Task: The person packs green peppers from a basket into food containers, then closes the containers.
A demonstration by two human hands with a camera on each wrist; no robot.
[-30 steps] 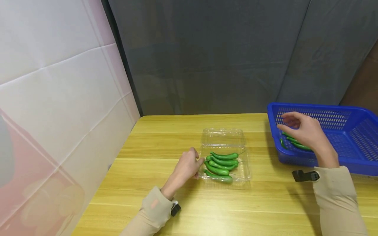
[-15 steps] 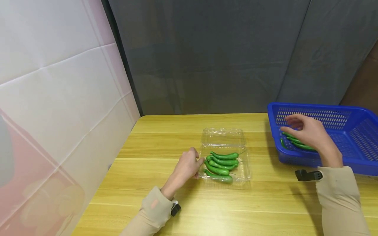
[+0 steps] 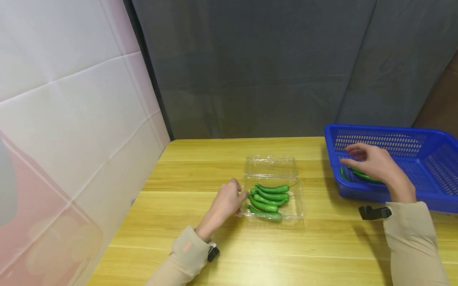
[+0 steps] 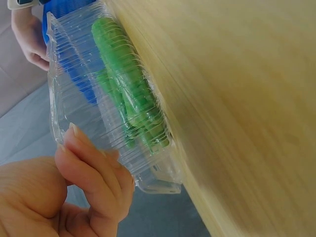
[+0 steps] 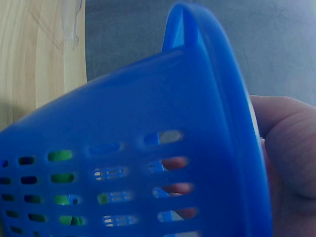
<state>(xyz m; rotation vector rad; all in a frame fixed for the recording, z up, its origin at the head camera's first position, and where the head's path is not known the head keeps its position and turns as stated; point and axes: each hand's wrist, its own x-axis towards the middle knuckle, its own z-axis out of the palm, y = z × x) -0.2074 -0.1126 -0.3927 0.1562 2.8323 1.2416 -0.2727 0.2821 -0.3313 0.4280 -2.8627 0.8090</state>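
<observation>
Several green chili peppers lie side by side in a clear plastic clamshell box, its lid folded back. With curled fingers my left hand holds the box's left edge; the left wrist view shows its fingertips at the clear wall. My right hand is inside the blue plastic basket, above more green chili peppers. Its thumb and fingers are spread apart, with nothing seen between them. In the right wrist view the basket's slotted wall hides most of the fingers.
Both the box and the basket stand on a yellow wooden table. Behind it hangs a dark grey curtain. A pale printed sheet stands along the left side.
My right hand has moved slightly right and lower into the basket, covering more of the peppers there. The left hand and the box have stayed in place.
</observation>
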